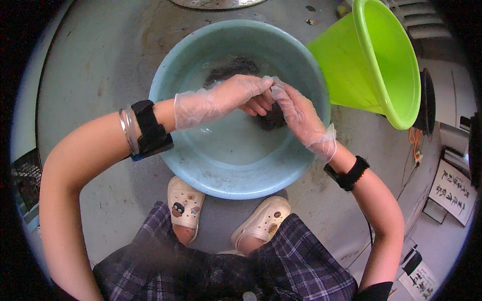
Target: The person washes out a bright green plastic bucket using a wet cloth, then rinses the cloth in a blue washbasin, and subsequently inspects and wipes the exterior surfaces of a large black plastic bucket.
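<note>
A round light-blue plastic basin [233,190] of water stands on the floor before me. My left hand [244,92] and my right hand [297,109], both in thin clear gloves, meet over its middle. Their thumbs and fingertips touch. Dark wet material [271,118], perhaps cloth, reaches up between the curled fingers of both hands, which grip it; the hold itself is partly hidden. Another dark patch [233,69] of similar material lies in the water beyond my left hand. Whether the two parts join is hidden.
A lime-green plastic bucket [339,64] leans on its side against the basin's right rim. My cream clogs [184,203] flank the near side of the basin. A metal-looking rim [218,3] shows at the top edge. Orange cord [415,145] and sheets with writing [453,192] are at right.
</note>
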A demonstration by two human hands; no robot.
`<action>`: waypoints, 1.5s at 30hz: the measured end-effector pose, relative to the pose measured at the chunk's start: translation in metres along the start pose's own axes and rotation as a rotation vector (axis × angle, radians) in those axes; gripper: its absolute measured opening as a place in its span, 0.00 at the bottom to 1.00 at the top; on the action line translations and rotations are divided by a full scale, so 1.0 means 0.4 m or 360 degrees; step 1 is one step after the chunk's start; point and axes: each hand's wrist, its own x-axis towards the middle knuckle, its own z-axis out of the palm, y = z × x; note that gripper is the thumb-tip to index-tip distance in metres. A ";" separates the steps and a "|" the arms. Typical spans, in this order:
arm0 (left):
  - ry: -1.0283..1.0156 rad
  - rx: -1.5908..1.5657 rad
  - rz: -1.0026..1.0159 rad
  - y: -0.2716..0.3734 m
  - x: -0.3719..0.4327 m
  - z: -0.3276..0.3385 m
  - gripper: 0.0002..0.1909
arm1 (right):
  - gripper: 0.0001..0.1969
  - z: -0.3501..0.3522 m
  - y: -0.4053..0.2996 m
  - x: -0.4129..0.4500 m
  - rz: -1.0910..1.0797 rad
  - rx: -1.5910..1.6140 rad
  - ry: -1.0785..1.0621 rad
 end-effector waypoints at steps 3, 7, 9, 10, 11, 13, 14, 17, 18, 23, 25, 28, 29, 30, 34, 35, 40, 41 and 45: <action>0.0015 0.0001 0.0061 0.006 -0.007 0.025 0.19 | 0.21 0.001 0.009 0.003 0.0103 -0.0020 0.0008; 0.0226 0.0202 0.0269 -0.002 -0.012 0.035 0.16 | 0.19 0.008 0.027 0.003 -0.0153 -0.0086 0.0080; 0.0272 0.0254 0.0326 -0.006 -0.015 0.031 0.15 | 0.19 0.012 0.025 0.005 -0.0165 -0.0105 0.0066; 0.0282 0.0278 0.0364 -0.007 -0.016 0.031 0.14 | 0.18 0.014 0.026 0.006 -0.0198 -0.0100 0.0066; 0.0293 0.0301 0.0401 -0.009 -0.018 0.031 0.14 | 0.18 0.016 0.028 0.006 -0.0231 -0.0095 0.0065; 0.0299 0.0288 0.0381 -0.003 -0.025 0.034 0.14 | 0.18 0.017 0.030 0.004 -0.0259 -0.0120 0.0081; 0.0306 0.0274 0.0360 0.000 -0.028 0.036 0.14 | 0.18 0.017 0.031 0.003 -0.0285 -0.0145 0.0095; 0.0252 0.0228 0.0409 -0.003 -0.036 0.033 0.14 | 0.17 0.014 0.019 0.000 -0.0172 -0.0116 0.0005; 0.0253 0.0229 0.0408 -0.007 -0.036 0.032 0.14 | 0.17 0.012 0.013 -0.001 -0.0173 -0.0114 0.0005; 0.0157 0.0021 0.0405 -0.021 -0.031 0.038 0.16 | 0.16 0.010 0.007 -0.009 -0.0179 -0.0086 -0.0068; 0.0153 -0.0020 0.0323 -0.018 -0.032 0.040 0.16 | 0.17 0.011 0.003 -0.010 -0.0223 -0.0084 -0.0043; 0.0108 -0.0194 0.0135 -0.017 -0.028 0.046 0.14 | 0.18 0.013 0.007 -0.012 -0.0347 -0.0163 0.0032; 0.0074 -0.0322 0.0026 -0.018 -0.026 0.049 0.12 | 0.19 0.014 0.009 -0.013 -0.0433 -0.0239 0.0081; 0.0078 -0.0322 0.0024 -0.020 -0.028 0.052 0.12 | 0.19 0.016 0.004 -0.012 -0.0435 -0.0235 0.0079; 0.0064 -0.0329 -0.0088 -0.027 -0.038 0.059 0.11 | 0.22 0.026 -0.005 -0.015 -0.0529 -0.0233 -0.0014; 0.0068 -0.0293 -0.0090 -0.028 -0.041 0.057 0.11 | 0.22 0.028 -0.003 -0.017 -0.0561 -0.0237 0.0003; 0.0065 -0.0303 -0.0168 -0.041 -0.040 0.041 0.14 | 0.23 0.031 0.005 -0.021 -0.0552 -0.0266 0.0004; 0.0083 -0.0358 -0.0138 -0.039 -0.043 0.037 0.15 | 0.23 0.032 0.007 -0.020 -0.0529 -0.0256 0.0060; 0.0130 -0.0471 -0.0056 -0.015 -0.056 0.038 0.16 | 0.22 0.028 0.012 -0.017 -0.0387 -0.0125 0.0092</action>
